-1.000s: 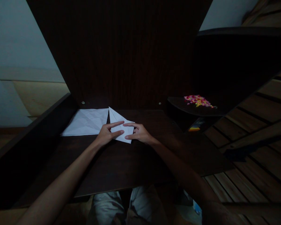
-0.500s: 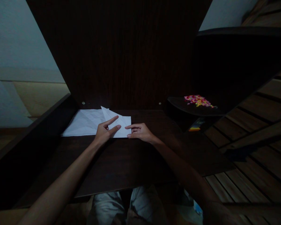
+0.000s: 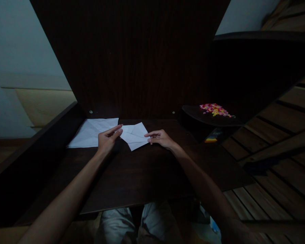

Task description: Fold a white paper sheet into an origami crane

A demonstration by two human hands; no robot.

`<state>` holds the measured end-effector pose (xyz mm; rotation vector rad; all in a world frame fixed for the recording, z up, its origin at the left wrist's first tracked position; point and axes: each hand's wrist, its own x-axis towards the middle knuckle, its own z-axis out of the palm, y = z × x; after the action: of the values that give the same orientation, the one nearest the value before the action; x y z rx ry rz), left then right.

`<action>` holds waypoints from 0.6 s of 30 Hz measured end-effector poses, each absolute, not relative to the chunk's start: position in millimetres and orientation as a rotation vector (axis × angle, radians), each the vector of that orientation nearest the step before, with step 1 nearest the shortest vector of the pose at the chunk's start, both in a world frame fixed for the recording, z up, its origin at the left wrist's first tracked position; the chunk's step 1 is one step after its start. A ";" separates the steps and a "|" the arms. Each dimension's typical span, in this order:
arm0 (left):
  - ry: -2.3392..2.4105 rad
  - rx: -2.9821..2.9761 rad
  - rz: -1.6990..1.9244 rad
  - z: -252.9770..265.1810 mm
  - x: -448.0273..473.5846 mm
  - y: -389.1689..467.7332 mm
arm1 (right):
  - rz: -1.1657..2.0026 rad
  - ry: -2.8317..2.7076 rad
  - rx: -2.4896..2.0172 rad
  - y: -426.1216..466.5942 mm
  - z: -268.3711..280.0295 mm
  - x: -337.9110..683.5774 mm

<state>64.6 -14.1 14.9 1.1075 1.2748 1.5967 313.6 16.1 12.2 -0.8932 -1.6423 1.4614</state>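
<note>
A folded sheet of white paper [image 3: 134, 135], with crease lines and pointed corners, is held between my two hands just over the dark desk top [image 3: 132, 179]. My left hand [image 3: 108, 139] pinches its left corner between thumb and fingers. At the opposite end, my right hand [image 3: 161, 138] grips the right edge, fingertips on top. To the left lie more white paper sheets [image 3: 87, 134], flat and marked by creases, partly behind my left hand.
A dark upright panel [image 3: 132, 61] rises at the back of the desk, and a low side board [image 3: 38, 149] borders the left. On a rounded shelf [image 3: 193, 114] at right sits a heap of small colourful pieces [image 3: 216, 109]. Slatted wood [image 3: 277, 135] lies beyond.
The folded paper has been turned and shifted right, away from the other sheets. My left hand has closed on its left corner, and my right hand has moved slightly right with it.
</note>
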 end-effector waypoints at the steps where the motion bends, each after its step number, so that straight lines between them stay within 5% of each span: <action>1: 1.279 1.101 1.613 15.0 64.4 -13.6 | 1.456 -1.626 -0.899 16.8 12.4 314.2; 18: 1.174 0.996 1.780 14.9 56.1 -5.8 | 1.124 -1.407 -0.917 30.6 8.5 320.7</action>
<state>56.1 -5.8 14.9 0.9962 1.1738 1.7799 320.7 30.6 8.5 -0.9175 -1.4073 1.1242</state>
